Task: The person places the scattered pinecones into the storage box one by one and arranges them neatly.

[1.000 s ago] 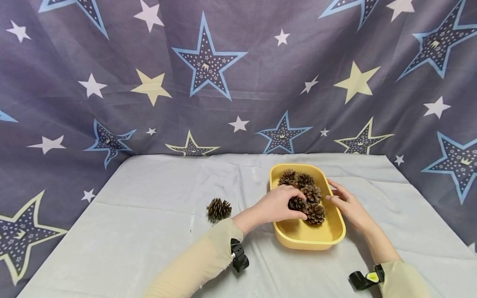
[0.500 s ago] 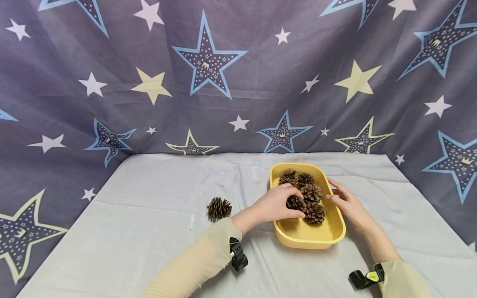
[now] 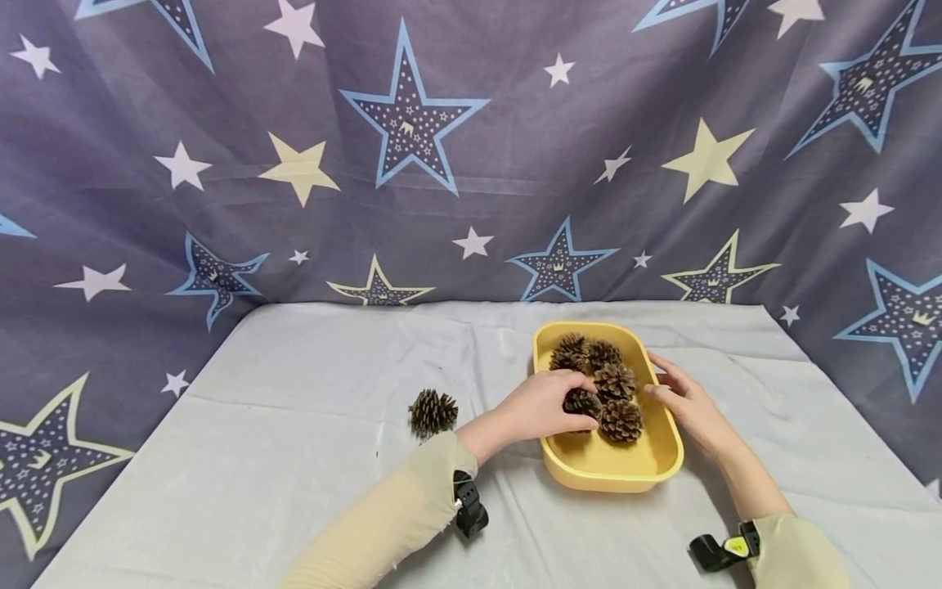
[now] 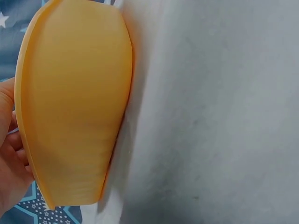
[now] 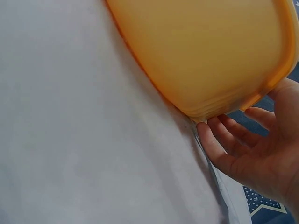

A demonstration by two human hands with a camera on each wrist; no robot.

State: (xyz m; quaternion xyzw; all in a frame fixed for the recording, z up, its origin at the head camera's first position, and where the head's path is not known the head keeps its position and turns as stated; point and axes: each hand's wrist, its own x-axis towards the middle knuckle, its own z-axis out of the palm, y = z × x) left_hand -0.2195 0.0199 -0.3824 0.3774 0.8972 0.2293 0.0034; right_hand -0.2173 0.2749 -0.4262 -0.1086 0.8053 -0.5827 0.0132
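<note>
A yellow rectangular plastic bin (image 3: 611,474) stands on the cloth-covered table, right of centre in the head view. Several brown pine cones (image 3: 615,382) lie in it, toward its far and right parts. My left hand (image 3: 546,403) reaches over the bin's left rim, thumb and fingers around a pine cone (image 3: 581,402) at the left side of the group. At the right wall my right hand (image 3: 692,406) holds the bin, thumb at the rim and fingers against the outside. The right wrist view shows those fingertips (image 5: 212,126) low on the wall. In the left wrist view the bin's wall hides the cones.
One more pine cone (image 3: 432,413) lies on the pale grey tablecloth (image 3: 257,458), left of the bin and just beyond the left forearm. Behind the table hangs a dark curtain (image 3: 471,164) with stars. Black camera straps (image 3: 469,503) sit on both wrists.
My left hand has shifted slightly left with the pine cone between its fingers, away from the neighbouring cones. The right hand and the bin have stayed put.
</note>
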